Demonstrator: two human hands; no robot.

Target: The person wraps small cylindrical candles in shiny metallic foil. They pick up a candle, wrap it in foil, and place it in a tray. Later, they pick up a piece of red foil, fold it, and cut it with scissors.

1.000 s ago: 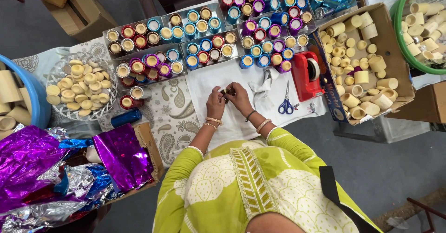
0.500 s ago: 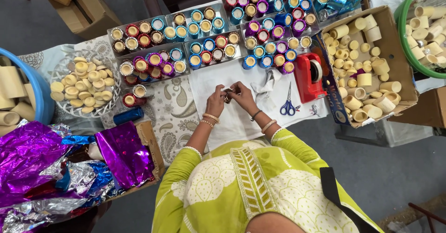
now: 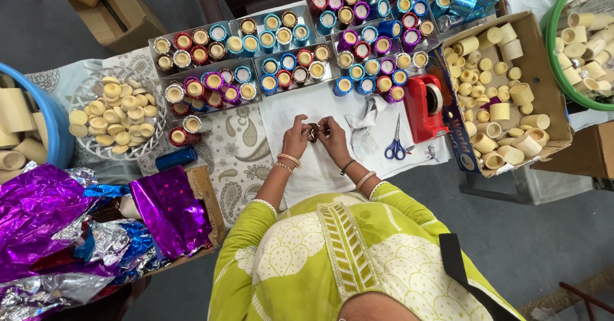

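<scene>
Both hands have shifted slightly up the white cloth (image 3: 332, 106), toward the trays of foil-wrapped cups (image 3: 300, 65). The left hand (image 3: 296, 136) and right hand (image 3: 334, 138) remain pinched on the small dark foil piece (image 3: 313, 132), fingers now closer together; the view has drifted little

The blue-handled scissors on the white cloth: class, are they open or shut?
Shut. The blue-handled scissors lie flat on the white cloth, blades together as one point, beside the red tape dispenser.

Left hand (image 3: 295, 136) and right hand (image 3: 333, 135) meet fingertip to fingertip, fingers pinched, wrists bent.
</scene>
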